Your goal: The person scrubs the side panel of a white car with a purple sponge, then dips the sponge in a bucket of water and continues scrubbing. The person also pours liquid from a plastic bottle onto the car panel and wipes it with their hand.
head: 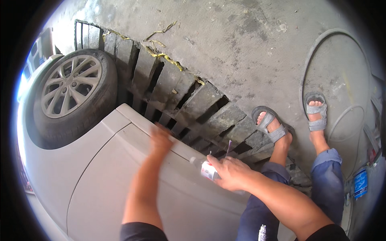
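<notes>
My right hand (233, 173) grips a clear plastic bottle with a white and red label (208, 170). A thin purple stick (229, 147) rises just above its fingers; whether the hand holds it too I cannot tell. My left hand (161, 137), blurred, is at the lower side edge of a beige car's body (120, 168). Its fingers are too smeared to show whether they hold anything. Beyond it, at the upper left, stands the car's wheel with a silver alloy rim (71, 86).
Slotted concrete drain covers (208, 105) with dark gaps run beside the car, yellow strips (169, 58) along their edge. A grey hose (307, 60) loops on the concrete floor around one sandalled foot. A blue container (360, 182) is at the right.
</notes>
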`<state>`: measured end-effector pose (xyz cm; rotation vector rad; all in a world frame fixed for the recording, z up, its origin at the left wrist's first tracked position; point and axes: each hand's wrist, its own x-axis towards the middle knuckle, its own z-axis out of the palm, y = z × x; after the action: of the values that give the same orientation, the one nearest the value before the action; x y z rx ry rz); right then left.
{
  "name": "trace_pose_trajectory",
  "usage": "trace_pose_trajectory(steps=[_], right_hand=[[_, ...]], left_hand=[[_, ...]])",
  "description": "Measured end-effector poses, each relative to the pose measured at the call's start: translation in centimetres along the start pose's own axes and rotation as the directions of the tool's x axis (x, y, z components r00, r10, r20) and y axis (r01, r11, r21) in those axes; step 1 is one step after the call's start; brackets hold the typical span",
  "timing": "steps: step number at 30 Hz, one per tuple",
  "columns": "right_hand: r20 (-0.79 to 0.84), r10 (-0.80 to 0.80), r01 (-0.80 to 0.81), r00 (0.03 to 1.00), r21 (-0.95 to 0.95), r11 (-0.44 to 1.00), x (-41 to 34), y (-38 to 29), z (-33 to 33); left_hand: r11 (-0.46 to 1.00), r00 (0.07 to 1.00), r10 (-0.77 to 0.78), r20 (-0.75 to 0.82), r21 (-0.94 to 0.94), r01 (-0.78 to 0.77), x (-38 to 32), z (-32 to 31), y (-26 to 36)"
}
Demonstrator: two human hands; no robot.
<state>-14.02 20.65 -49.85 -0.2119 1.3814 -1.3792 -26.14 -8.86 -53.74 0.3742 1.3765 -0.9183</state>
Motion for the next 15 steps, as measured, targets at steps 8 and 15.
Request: trace_pose_trajectory(steps=[8,15], right_hand=[[-0.117,-0.142,0.154,0.983,0.103,0.983,2.3,-1.2,0.8],[-0.047,-0.088,0.091,0.995,0.067,0.994,1.6,-1.2,0.1]], left_hand=[[0.88,0.858,-0.441,-0.264,0.06,0.47,5.9,-4.2,-16.4],[0.956,0.968,-0.15,-0.201,0.222,0.194,4.3,-1.6,-8.6]])
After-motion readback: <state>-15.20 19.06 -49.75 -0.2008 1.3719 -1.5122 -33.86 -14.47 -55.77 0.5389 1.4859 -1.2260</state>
